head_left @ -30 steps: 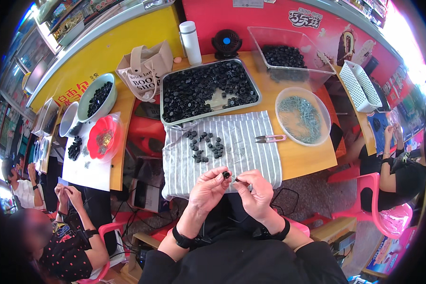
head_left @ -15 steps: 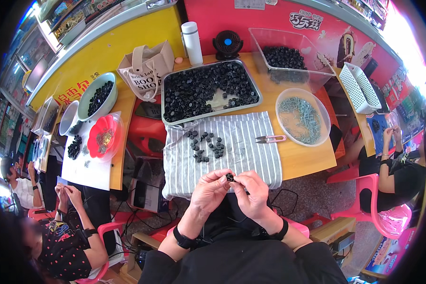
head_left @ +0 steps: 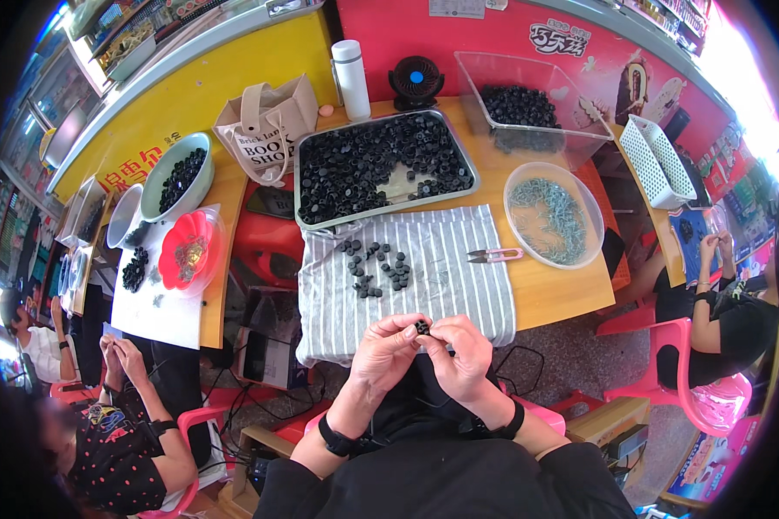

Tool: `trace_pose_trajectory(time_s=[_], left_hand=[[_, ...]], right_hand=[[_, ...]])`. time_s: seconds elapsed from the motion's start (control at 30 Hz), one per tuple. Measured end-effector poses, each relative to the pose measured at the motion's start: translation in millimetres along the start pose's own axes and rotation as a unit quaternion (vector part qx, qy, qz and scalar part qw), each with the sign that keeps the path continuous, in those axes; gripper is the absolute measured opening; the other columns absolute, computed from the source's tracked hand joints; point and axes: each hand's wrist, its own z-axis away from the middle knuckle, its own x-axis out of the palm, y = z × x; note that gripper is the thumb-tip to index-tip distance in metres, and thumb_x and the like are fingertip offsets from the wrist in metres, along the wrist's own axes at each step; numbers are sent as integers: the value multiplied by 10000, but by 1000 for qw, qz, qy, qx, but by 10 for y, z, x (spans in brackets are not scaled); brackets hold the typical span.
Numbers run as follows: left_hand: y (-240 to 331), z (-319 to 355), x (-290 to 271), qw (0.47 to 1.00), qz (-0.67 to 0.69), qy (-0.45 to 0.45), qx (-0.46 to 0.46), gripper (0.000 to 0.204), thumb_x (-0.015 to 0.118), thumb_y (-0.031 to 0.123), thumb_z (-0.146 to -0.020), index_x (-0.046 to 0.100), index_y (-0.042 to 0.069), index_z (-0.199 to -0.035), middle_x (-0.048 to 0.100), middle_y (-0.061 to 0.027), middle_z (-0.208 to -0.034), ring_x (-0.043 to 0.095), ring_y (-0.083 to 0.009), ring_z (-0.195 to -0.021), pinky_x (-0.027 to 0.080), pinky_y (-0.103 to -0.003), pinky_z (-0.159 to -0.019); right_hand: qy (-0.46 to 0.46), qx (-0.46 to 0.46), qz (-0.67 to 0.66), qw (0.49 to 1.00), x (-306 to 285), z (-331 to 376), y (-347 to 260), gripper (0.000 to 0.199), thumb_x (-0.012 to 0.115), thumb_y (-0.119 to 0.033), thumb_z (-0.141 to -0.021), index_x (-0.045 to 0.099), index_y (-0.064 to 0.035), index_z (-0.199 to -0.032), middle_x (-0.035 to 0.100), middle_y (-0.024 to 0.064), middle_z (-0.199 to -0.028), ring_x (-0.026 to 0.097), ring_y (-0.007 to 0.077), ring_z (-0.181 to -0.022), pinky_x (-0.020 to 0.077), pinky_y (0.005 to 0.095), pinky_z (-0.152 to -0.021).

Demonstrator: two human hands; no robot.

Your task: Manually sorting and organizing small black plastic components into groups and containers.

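Just off the near edge of the striped cloth (head_left: 424, 277), the left hand (head_left: 385, 359) and right hand (head_left: 460, 355) meet, fingertips pinched together on one small black part (head_left: 421, 327). Its shape is too small to make out, mostly covered by fingers. More black parts (head_left: 374, 264) lie loose mid-cloth; small snips (head_left: 493, 254) rest near its right edge.

The small black plastic part (head_left: 421, 327) pinched between the fingers looks matt. A grey-and-white striped cloth (head_left: 446, 277) lies soft and creased over the smooth yellow wooden counter (head_left: 556, 294). The rectangular metal tray (head_left: 384, 167) has a dull sheen; the round clear plastic bowl (head_left: 590, 203) of shiny metal screws looks glossy.
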Motion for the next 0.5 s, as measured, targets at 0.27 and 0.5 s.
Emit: trace_pose_trajectory(time_s=[0.27, 0.5], left_hand=[[17, 35, 39, 1000, -26, -12, 11, 201, 680, 31, -918, 713, -15, -1111, 700, -148, -1104, 667, -208, -1000, 514, -356, -928], [4, 36, 49, 997, -48, -35, 38, 184, 684, 45, -922, 724, -12, -1093, 691, -127, -1090, 648, -193, -1000, 498, -345, -913]], right_hand=[[1, -76, 30, 997, 11, 22, 16, 228, 811, 41, -743, 653, 18, -905, 643, 109, -815, 615, 228, -666, 496, 303, -572], [-10, -111, 35, 993, -12, 1, 43, 241, 812, 35, -737, 664, 22, -927, 640, 103, -815, 597, 213, -658, 478, 292, -561]])
